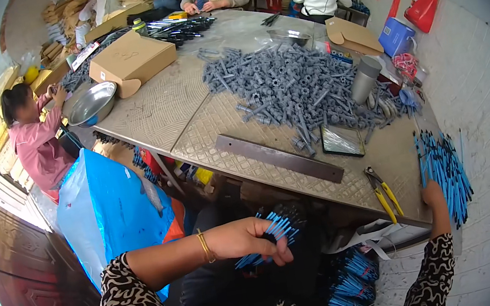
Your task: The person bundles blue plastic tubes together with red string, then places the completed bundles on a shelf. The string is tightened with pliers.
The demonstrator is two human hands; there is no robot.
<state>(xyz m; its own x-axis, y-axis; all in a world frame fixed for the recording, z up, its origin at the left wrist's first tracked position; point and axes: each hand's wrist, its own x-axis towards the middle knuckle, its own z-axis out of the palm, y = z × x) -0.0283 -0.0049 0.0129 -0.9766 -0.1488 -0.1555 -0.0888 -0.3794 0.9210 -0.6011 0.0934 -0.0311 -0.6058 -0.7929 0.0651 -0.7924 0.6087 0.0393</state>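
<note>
My left hand (pixel 251 240) is closed round a bundle of thin blue rods (pixel 280 227) with dark ends, held above my lap. My right hand (pixel 433 193) is at the table's right edge, touching the near side of a pile of long blue rods (pixel 446 169). Its fingers are mostly hidden, so its grip does not show. Close to the right hand lie pliers (pixel 382 192) with yellow handles. More bundles of blue rods (pixel 353 283) sit low down, below the table's front edge.
Grey plastic tubes (pixel 278 80) are heaped on the table (pixel 182 121). Near them are a metal bar (pixel 278 157), a clear-topped box (pixel 342 141) and a grey cup (pixel 366 79). A blue sack (pixel 115 205) stands at left. Several people work around the table.
</note>
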